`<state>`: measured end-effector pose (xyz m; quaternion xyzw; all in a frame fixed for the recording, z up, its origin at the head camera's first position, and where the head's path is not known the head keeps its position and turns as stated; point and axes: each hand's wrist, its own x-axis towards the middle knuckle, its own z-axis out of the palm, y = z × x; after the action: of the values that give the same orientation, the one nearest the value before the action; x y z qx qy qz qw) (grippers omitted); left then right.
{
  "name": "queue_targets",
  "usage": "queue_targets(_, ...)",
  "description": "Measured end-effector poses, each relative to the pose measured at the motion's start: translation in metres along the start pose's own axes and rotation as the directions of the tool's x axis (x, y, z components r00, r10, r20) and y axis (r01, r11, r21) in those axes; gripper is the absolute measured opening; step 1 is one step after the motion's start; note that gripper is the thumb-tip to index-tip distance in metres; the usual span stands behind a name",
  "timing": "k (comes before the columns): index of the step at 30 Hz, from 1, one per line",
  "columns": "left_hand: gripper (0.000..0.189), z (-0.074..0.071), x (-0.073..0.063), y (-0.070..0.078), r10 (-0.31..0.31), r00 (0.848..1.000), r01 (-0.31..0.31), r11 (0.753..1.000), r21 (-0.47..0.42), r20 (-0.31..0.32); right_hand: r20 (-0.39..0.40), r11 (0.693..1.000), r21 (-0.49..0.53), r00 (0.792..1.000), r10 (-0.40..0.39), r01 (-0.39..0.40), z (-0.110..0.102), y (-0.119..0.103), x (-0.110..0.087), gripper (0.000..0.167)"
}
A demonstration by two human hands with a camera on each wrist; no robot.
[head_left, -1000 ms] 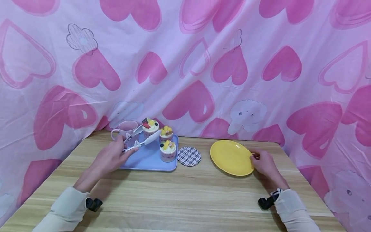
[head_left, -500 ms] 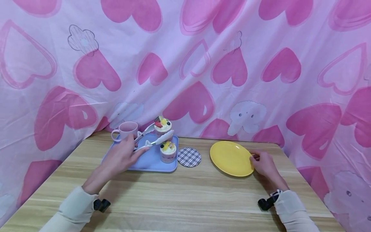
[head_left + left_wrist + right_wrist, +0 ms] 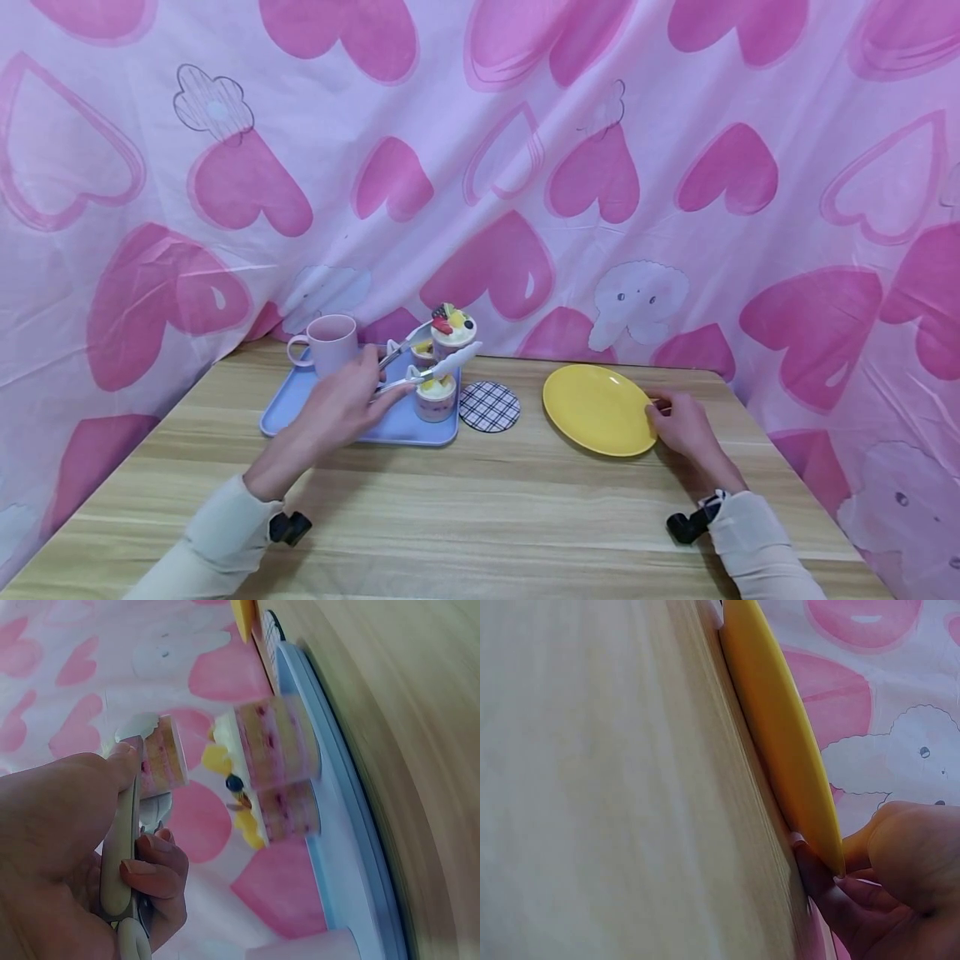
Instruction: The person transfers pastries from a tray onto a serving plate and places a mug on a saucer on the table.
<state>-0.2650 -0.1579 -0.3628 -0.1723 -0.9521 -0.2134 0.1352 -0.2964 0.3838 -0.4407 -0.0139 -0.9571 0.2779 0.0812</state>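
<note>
My left hand (image 3: pixel 341 400) grips a pair of tongs (image 3: pixel 420 377) with pale tips. Between the tips is a cake cup (image 3: pixel 453 329) topped with cream, strawberry and blueberry; in the left wrist view this cup (image 3: pixel 163 754) hangs clear of the tray. Below it, two more cake cups, a near one (image 3: pixel 435 404) and one partly hidden behind the tongs (image 3: pixel 423 354), stand on the blue tray (image 3: pixel 288 412). At the right, my right hand (image 3: pixel 686 421) pinches the edge of a yellow plate (image 3: pixel 600 410); the right wrist view shows thumb and fingers at the plate's rim (image 3: pixel 829 847).
A pink mug (image 3: pixel 332 342) stands at the back left of the tray. A round checked coaster (image 3: pixel 489 407) lies between the tray and the plate. Behind the wooden table (image 3: pixel 487 508) hangs a pink heart-patterned cloth (image 3: pixel 480 167).
The left hand has carried the cake cup in the tongs to the right, from beside the mug to over the tray's right edge. The right hand and plate have stayed put.
</note>
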Motion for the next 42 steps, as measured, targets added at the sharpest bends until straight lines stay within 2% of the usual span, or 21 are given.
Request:
queue_targets(11, 0.061, 0.013, 0.013, 0.023, 0.062, 0.998, -0.061, 0.998, -0.011, 0.016, 0.019, 0.999, 0.011, 0.999, 0.047, -0.047, 0.002, 0.000, 0.000, 0.042)
queue_targets(22, 0.062, 0.028, 0.027, 0.048, 0.070, 0.996, -0.066, 0.995, -0.071, 0.057, 0.026, 0.998, 0.011, 0.998, 0.055, -0.055, 0.000, 0.000, 0.000, 0.043)
queue_targets(34, 0.062, 0.040, 0.034, 0.063, 0.074, 0.992, -0.066, 0.994, -0.084, 0.103, 0.020, 0.999, 0.003, 0.999, 0.048, -0.048, 0.001, -0.001, 0.001, 0.042)
queue_targets(42, 0.061, 0.051, 0.039, 0.072, 0.076, 0.992, -0.067, 0.993, -0.093, 0.097, 0.030, 0.998, 0.012, 0.998, 0.058, -0.059, 0.001, -0.001, 0.001, 0.043)
